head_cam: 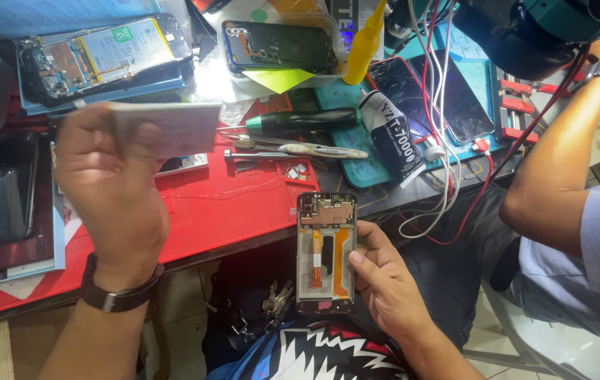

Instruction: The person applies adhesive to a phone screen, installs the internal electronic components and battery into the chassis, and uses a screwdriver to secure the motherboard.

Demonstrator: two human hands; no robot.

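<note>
— What did each hand have?
— The right hand (383,278) gripped an opened phone (326,251) below the red mat (236,204). The left hand (110,190) pinched a pale flat battery (173,127), raised above that mat.

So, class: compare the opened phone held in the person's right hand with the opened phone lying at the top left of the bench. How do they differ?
The opened phone in the right hand stands upright; the opened phone at top left lies tilted on a blue tray. The held phone's battery bay is bare, showing orange flex strips; the lying one has a pale battery fitted. Both have the back off and circuit boards exposed. The left hand holds a blurred white slab.
</note>
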